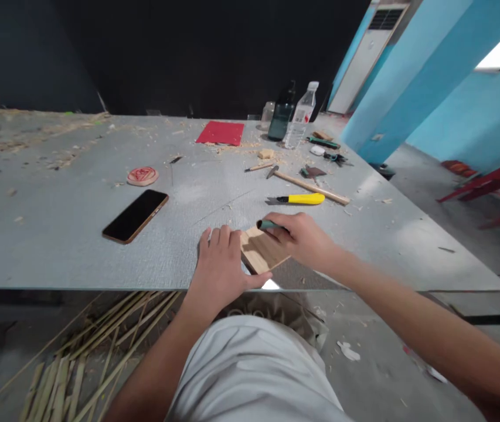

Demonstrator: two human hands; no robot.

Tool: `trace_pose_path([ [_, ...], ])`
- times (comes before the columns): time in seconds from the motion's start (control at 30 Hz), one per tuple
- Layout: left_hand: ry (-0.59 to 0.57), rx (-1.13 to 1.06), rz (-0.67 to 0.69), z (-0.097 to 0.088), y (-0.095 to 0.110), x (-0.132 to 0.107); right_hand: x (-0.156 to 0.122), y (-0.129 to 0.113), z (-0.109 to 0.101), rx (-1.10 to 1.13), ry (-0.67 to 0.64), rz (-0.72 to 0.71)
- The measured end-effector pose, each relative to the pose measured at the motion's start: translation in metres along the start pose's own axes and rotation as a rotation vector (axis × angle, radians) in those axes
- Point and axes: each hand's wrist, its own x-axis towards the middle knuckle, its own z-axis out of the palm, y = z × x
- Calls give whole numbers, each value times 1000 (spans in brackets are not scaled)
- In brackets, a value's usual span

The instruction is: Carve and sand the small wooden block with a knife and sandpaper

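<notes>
A flat, light-brown wooden block point(262, 253) lies near the front edge of the table. My left hand point(223, 264) braces it from the left, with the fingers along its left side and the thumb across its near edge. Over the block's far right part, my right hand point(305, 237) is closed around a small dark grey-green roll point(265, 224), which looks like rolled sandpaper. The roll's open end points left, and the rest is hidden in the fingers. Just beyond that hand lies a yellow utility knife point(305, 199), with a wooden-handled hammer point(309, 184) behind it.
Left of my hands are a phone point(136, 215) and a round disc with red markings point(142, 176). Farther back stand a clear water bottle point(301, 117) and a dark bottle point(281, 120), near a red sheet point(220, 133). Bamboo strips point(113, 334) lie below the table.
</notes>
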Motion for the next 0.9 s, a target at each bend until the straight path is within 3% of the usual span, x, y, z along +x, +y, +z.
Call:
trace_pose_path([
  [0.07, -11, 12, -5, -1, 1, 0, 21, -1, 13, -106, 39, 17],
  [0.17, -16, 20, -24, -2, 3, 0, 30, -3, 25, -289, -43, 21],
  [0.3, -7, 5, -39, -2, 3, 1, -14, 2, 14, -329, -175, -1],
  [0.4, -7, -3, -42, -2, 2, 2, -54, 12, -5, -118, -363, -48],
  [0.47, -7, -4, -40, -2, 1, 2, -63, 17, -15, -3, -283, -10],
  [0.57, -7, -12, -24, -1, 1, 1, -44, 16, -19, -18, 35, 74],
  [0.6, -4, -12, -22, -1, 1, 0, -32, 12, -18, -49, 84, 64],
  [0.77, 0, 15, -42, 0, 2, 1, 30, -6, 10, -162, -32, -42],
  [0.9, -16, 14, -41, 0, 3, 1, 34, -5, 32, -342, -102, -81],
])
